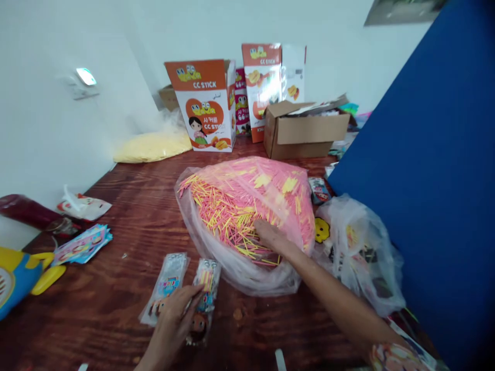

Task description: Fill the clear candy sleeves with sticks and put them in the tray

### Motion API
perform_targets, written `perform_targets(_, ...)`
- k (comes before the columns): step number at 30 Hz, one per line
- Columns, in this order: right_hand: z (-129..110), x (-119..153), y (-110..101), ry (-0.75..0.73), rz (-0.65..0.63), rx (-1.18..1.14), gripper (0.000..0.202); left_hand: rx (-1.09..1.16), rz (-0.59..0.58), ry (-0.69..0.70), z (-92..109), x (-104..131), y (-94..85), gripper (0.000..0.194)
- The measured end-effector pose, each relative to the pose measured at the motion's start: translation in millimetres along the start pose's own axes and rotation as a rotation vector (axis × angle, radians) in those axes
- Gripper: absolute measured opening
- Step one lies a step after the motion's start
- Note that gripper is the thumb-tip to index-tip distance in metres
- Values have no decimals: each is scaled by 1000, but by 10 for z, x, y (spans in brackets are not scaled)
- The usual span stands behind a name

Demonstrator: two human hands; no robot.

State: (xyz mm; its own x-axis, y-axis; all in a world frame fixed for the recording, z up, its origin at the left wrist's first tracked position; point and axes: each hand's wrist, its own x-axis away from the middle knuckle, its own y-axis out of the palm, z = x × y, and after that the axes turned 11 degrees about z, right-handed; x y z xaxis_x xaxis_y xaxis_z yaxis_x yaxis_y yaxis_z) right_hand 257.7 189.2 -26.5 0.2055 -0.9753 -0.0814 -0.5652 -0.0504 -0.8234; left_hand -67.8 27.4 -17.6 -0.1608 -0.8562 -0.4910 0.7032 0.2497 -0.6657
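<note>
A large clear plastic bag (235, 273) lies open on the table, filled with thin pink and yellow sticks (220, 206). My right hand (268, 234) reaches into the bag's mouth and touches the sticks; its fingertips are partly hidden, so its grip cannot be made out. At the near side, my left hand (180, 309) has its fingers closed at the edge of a small printed plastic packet (209, 299). Some yellow and pink sticks (206, 281) show by those fingertips. Just left of it, a second flat packet (170, 275) lies partly under the hand.
Orange-and-white CC Stick boxes (207, 113) and an open brown carton (313, 129) stand at the back. A knotted white plastic bag (356, 252) sits at right beside a blue panel (433, 185). Printed packets (83, 245) and a blue-yellow toy-like object (19, 275) are at left.
</note>
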Motion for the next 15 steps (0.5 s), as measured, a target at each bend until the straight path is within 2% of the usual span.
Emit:
perform_targets(3, 71, -45, -3, 125, 117, -152, 11, -133, 107, -177, -463, 39, -166, 33)
perform_targets(6, 87, -46, 40, 226, 208, -359, 15, -306, 117, -375, -773, 3, -296, 42)
perform_targets(8, 70, -29, 97, 280, 234, -518, 21, -441, 67, -507, -852, -59, -340, 49)
perform_targets(11, 33, 0, 173, 341, 250, -728, 34, -547, -19, -656, -844, -173, -325, 57)
perform_targets(15, -4, 18, 198, 376, 277, -905, 41, -617, -57, -723, -801, -261, -236, 62)
